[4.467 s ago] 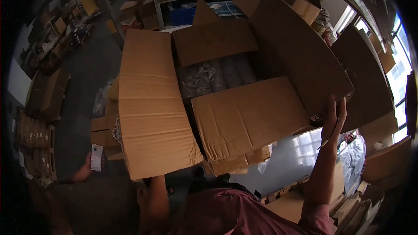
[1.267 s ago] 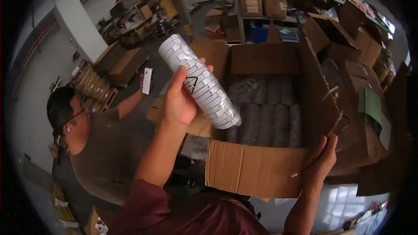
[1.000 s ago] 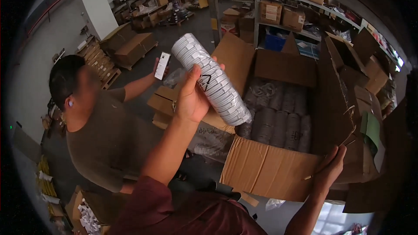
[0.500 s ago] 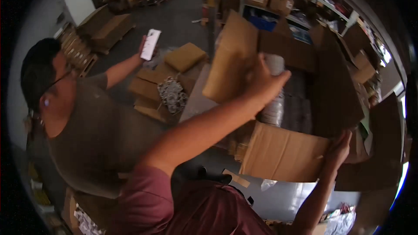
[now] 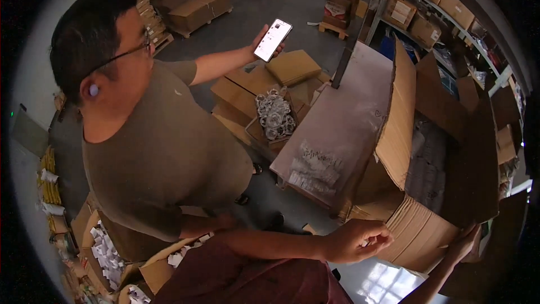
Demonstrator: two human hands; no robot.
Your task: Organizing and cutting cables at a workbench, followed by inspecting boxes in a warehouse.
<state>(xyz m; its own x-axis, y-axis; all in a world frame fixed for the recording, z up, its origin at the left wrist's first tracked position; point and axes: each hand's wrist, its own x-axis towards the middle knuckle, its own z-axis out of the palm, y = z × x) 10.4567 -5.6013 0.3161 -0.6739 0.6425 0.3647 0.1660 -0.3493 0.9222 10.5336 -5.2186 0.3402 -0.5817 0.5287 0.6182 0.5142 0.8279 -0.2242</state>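
A large open cardboard box (image 5: 444, 118) stands at the right, holding rows of grey, wrapped roll-like bundles (image 5: 426, 163). My right hand (image 5: 466, 242) grips the edge of its near flap (image 5: 419, 233), the fingers partly hidden behind the cardboard. In front of that flap, apart from the bundles, my left hand (image 5: 355, 240) is closed with curled fingers. A small pale patch shows between them, too small to name.
A co-worker (image 5: 163, 146) stands close on my left, holding a lit phone (image 5: 273, 39). A carton of clear ring-shaped pieces (image 5: 275, 114) sits beside a pale tabletop (image 5: 349, 107). Boxes of white scraps (image 5: 107, 253) are at lower left; a loaded shelf (image 5: 439, 17) stands behind.
My left hand has come back from the wrapped bundles inside the box to in front of its near flap. My right hand stays at the flap. The view has turned left.
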